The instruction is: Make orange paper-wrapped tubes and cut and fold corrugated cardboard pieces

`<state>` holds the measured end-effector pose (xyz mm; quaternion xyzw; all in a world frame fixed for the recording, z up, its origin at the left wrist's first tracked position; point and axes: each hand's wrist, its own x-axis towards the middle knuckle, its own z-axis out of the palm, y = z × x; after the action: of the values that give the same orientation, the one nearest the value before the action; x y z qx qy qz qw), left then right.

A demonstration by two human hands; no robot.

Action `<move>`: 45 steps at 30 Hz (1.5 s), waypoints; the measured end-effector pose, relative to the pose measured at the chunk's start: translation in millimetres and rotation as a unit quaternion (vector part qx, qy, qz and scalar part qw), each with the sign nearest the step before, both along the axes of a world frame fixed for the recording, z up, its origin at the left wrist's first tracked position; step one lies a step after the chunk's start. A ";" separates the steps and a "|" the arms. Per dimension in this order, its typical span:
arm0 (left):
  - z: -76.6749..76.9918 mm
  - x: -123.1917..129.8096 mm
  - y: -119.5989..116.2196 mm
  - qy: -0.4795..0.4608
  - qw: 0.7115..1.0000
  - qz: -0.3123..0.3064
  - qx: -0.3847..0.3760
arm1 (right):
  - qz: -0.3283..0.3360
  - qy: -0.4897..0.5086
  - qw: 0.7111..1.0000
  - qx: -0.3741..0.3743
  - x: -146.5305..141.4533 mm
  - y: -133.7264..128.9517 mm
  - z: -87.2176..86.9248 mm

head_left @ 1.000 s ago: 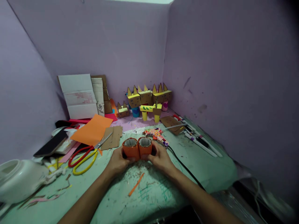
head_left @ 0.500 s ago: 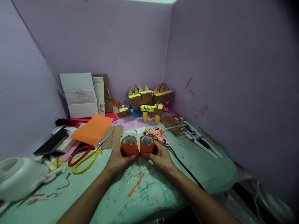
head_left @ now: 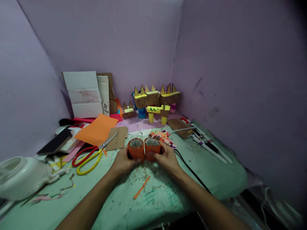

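Two orange tubes (head_left: 136,152) are marking the clock's centre. Around them, one orange strip (head_left: 142,187) is lying at 6 o'clock, one white pot (head_left: 24,177) and one pair of scissors (head_left: 100,148) at 9, one orange sheet (head_left: 97,129) at 10, one small horned cardboard head (head_left: 129,113) at 11, and one corded tool (head_left: 161,135) at 2. Around 12, at least three larger horned heads (head_left: 141,101) are crowding together, with one yellow figure (head_left: 154,110) standing near 1. Several marker pens (head_left: 208,148) are lying at 3, overlapping too much to count surely.
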<state>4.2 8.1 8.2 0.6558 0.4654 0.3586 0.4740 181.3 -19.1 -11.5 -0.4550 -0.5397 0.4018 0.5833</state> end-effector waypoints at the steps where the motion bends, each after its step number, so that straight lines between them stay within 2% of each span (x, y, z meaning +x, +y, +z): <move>1: -0.2 -0.3 -0.1 -0.001 1.000 -0.001 -0.001 | 0.006 0.002 1.000 -0.002 0.9 -0.2 0.7; 4: 0.6 -1.7 -1.3 0.000 1.000 -0.008 0.001 | 0.018 0.005 1.000 -0.004 5.0 -2.1 2.4; 8: 3.2 -2.0 -3.5 -0.005 1.000 -0.018 0.003 | -0.007 -0.003 1.000 -0.002 12.5 -4.9 -1.5; 16: 0.8 2.4 -2.5 -0.010 1.000 0.001 -0.010 | -0.026 -0.037 0.999 -0.011 16.8 -4.3 -9.0; 20: 2.1 0.8 -4.2 -0.008 1.000 -0.002 0.003 | -0.008 -0.044 0.999 0.000 18.3 -6.7 -7.1; 28: 7.4 -5.8 -4.5 -0.046 0.998 -0.052 0.009 | 0.043 -0.051 0.998 -0.009 18.6 -9.3 -1.0; 33: 8.5 -4.7 -1.2 -0.077 0.995 -0.054 -0.018 | 0.068 -0.052 0.996 -0.023 10.1 -3.0 13.0; 36: 21.8 -11.4 10.0 -0.091 0.995 -0.037 -0.012 | 0.081 -0.053 0.995 -0.021 15.5 12.9 37.4; 40: 55.1 -26.3 47.5 -0.039 0.998 0.052 0.025 | 0.045 -0.083 0.995 -0.003 22.3 57.3 73.5; 42: 66.7 -29.7 73.0 0.003 0.995 0.091 0.041 | 0.024 -0.100 0.995 0.005 18.0 86.2 78.1; 45: 65.7 -24.1 110.0 0.051 0.992 0.111 0.040 | -0.013 -0.134 0.991 -0.002 4.9 127.2 63.0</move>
<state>-19.9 118.1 73.9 0.6358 0.5443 0.3937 0.3802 186.2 108.1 51.5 -0.5130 -0.6062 0.3307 0.5099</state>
